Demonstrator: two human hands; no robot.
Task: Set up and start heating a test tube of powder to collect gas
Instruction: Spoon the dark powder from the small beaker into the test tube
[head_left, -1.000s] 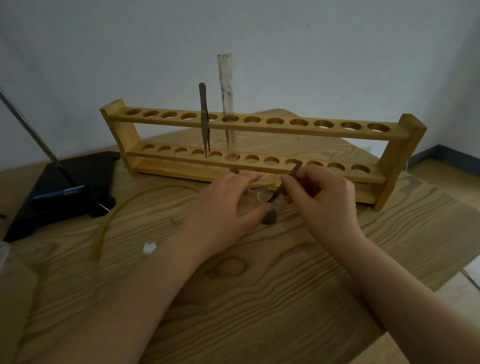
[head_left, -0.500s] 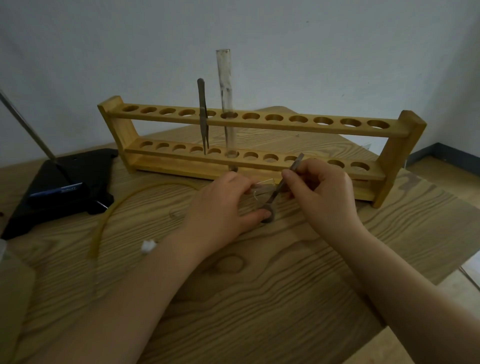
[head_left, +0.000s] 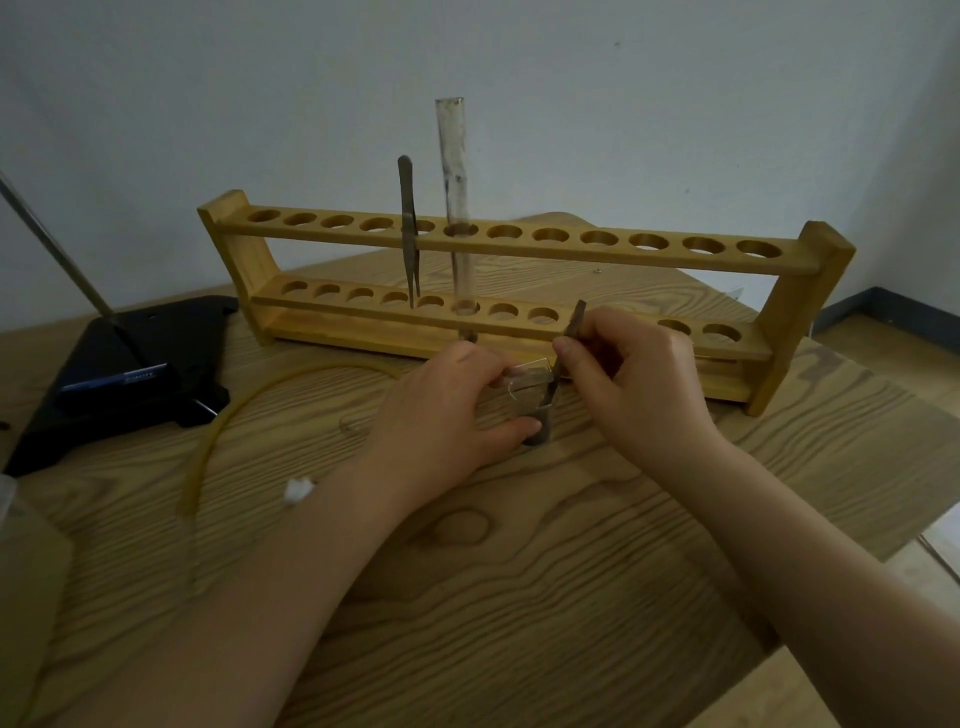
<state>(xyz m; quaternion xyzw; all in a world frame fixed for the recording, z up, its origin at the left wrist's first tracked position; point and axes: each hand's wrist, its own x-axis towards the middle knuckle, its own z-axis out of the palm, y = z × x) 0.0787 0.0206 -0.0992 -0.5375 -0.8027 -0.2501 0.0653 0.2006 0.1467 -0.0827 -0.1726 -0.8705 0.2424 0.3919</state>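
Left hand (head_left: 447, 410): grip holds small jar (head_left: 530, 410) on counter (head_left: 519, 571).
Right hand (head_left: 628, 379): grip pinches spatula (head_left: 569, 338) in jar.
Tube (head_left: 454, 202): racked, apparently unfilled.
Left: loading, clamping, heating.

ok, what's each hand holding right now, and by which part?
The left hand grips a small clear jar round its side, thumb low at the front. The right hand pinches a thin metal spatula partway along its handle, tip down in the jar.
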